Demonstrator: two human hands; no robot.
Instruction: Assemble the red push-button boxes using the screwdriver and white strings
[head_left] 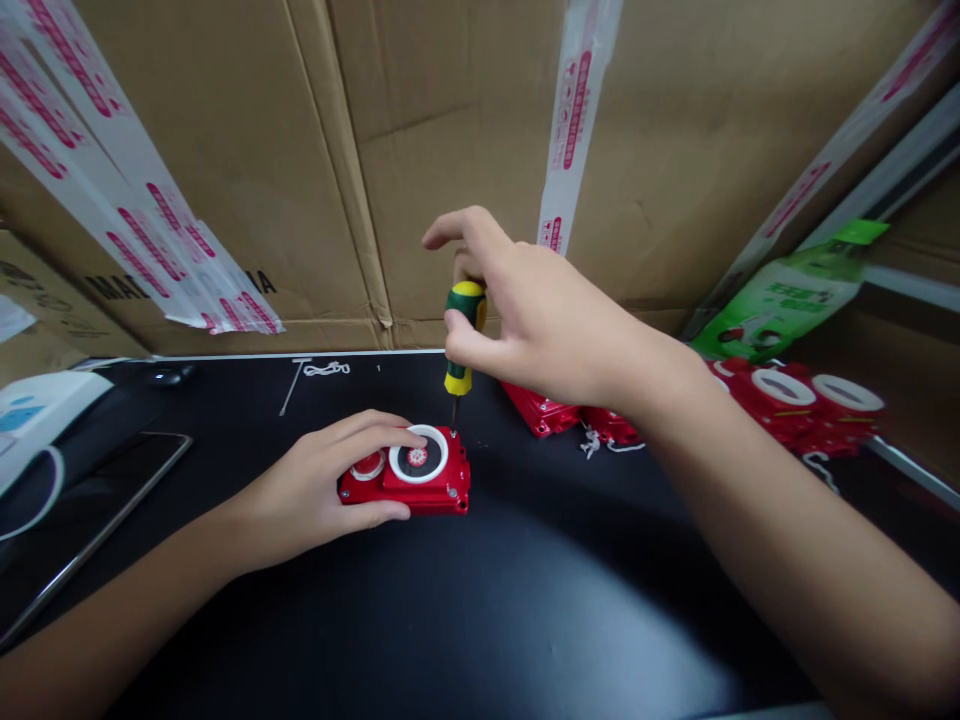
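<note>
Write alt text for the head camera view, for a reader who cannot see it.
A person's right hand holds a green-and-yellow screwdriver upright at the far right corner of a red device, which the left hand holds on a black table. More red devices and a green-capped bottle are to the right; cardboard stands behind.

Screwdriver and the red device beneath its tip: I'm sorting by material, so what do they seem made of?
Screwdriver: smooth, bright-coloured handle, likely plastic; thin grey shaft, apparently metal. Red device: glossy, with bright highlights suggesting moulded plastic, though painted metal is possible.
</note>
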